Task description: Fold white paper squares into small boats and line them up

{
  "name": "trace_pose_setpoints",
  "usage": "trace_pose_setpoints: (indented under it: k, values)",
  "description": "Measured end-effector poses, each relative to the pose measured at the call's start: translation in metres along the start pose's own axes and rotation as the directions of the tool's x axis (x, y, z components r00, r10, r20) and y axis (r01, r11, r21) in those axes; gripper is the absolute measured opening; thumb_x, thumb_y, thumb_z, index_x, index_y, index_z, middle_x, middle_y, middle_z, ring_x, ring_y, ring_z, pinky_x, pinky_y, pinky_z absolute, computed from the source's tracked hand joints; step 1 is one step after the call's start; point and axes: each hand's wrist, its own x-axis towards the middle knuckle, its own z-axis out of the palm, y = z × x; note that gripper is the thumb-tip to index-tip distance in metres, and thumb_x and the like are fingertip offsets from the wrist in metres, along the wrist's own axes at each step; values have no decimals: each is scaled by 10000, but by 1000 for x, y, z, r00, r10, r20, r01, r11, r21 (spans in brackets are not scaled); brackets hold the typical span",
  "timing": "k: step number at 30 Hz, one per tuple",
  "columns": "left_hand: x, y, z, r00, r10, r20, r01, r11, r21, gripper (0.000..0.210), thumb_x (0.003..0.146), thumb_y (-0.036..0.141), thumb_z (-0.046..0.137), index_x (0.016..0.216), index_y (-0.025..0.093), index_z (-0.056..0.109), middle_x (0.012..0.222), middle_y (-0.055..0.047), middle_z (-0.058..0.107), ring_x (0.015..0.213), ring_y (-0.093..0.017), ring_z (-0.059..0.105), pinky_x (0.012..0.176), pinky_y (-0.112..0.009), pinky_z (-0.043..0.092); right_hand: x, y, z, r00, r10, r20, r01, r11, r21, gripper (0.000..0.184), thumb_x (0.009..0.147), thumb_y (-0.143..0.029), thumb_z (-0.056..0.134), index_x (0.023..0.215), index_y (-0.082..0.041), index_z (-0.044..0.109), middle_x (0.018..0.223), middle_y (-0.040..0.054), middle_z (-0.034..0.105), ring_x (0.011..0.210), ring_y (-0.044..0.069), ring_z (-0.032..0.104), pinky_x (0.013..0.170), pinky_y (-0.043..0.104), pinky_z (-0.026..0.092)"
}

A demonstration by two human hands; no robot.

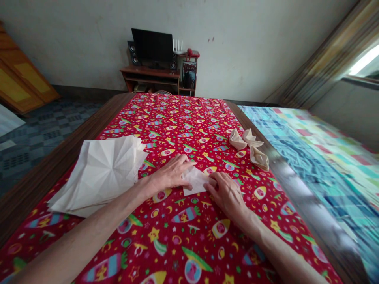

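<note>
A small folded piece of white paper (195,182) lies on the red cloth between my hands. My left hand (174,172) has the paper's left side between its thumb and stretched fingers. At the right edge, the fingers of my right hand (226,191) are bent and closed on the paper; their tips are partly hidden. Beside my left forearm rests a stack of creased white paper sheets (103,169), the top one showing fold lines radiating from its middle. Toward the table's right edge sit three folded paper pieces (237,139), (252,138), (259,158), shaped like little boats.
A red patterned cloth (186,225) covers the table, whose dark wooden edge (97,118) shows at the sides. A bed with a checked cover (314,157) adjoins on the right. Beyond the far end stand a monitor (152,45) and a red telephone (193,53) on a desk (151,73).
</note>
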Motion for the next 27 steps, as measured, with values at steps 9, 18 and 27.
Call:
trace_pose_setpoints:
  k: [9, 18, 27]
  values:
    - [1, 3, 3, 997, -71, -7, 71, 997, 15, 517, 624, 449, 784, 966, 182, 503, 999, -33, 526, 1014, -240, 501, 881, -370, 421, 0, 2, 2, 999, -20, -49, 23, 998, 57, 211, 864, -280, 569, 1066, -219, 573, 1004, 84, 563, 891, 224, 542, 723, 348, 480]
    - [4, -2, 6, 996, -85, -20, 85, 996, -30, 650, 598, 434, 805, 1120, 216, 487, 1103, -48, 572, 1076, -254, 521, 908, -373, 399, 5, -1, 2, 999, -25, 30, 23, 996, 86, 123, 885, -252, 534, 770, -208, 530, 751, 14, 574, 673, 145, 531, 596, 251, 393]
    - [0, 12, 2, 964, -254, -76, 260, 963, 70, 468, 633, 490, 775, 968, 230, 574, 881, -6, 659, 868, -225, 616, 776, -330, 430, 25, 12, 3, 990, -134, 53, 124, 980, 159, 143, 908, -232, 482, 788, -190, 548, 759, 28, 570, 701, 150, 522, 624, 254, 386]
